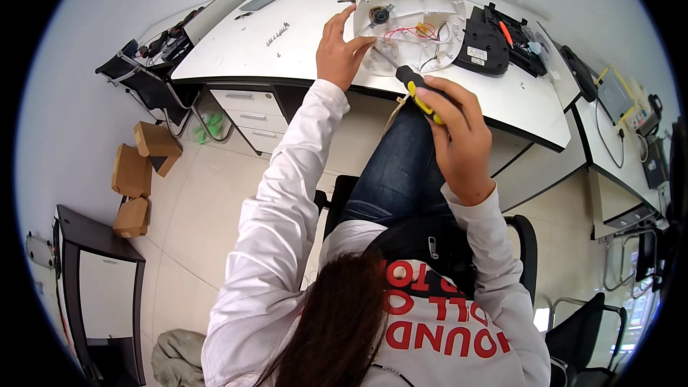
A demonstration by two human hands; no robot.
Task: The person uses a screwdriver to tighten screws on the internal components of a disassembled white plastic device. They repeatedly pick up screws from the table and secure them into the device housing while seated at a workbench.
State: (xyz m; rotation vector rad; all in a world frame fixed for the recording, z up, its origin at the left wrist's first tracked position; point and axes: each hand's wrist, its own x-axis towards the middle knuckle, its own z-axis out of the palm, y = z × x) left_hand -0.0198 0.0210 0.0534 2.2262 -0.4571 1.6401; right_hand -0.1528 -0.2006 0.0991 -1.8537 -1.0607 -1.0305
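Screwdriver (414,89) in tight grip of right hand (462,140), outstretched left hand (341,51) clamped on casing (424,1)

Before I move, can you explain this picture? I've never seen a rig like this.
There is no machine: each grip is a person's bare hand. The single picture comes from the left of two wide cameras worn on the head, looking down, so straight edges bend near the rim.

The right grip holds a screwdriver, its shaft pointing into an open white shell with red wires. The left grip is at the shell's left edge.

On the desk, what look like screws lie left; a black cover lies right.
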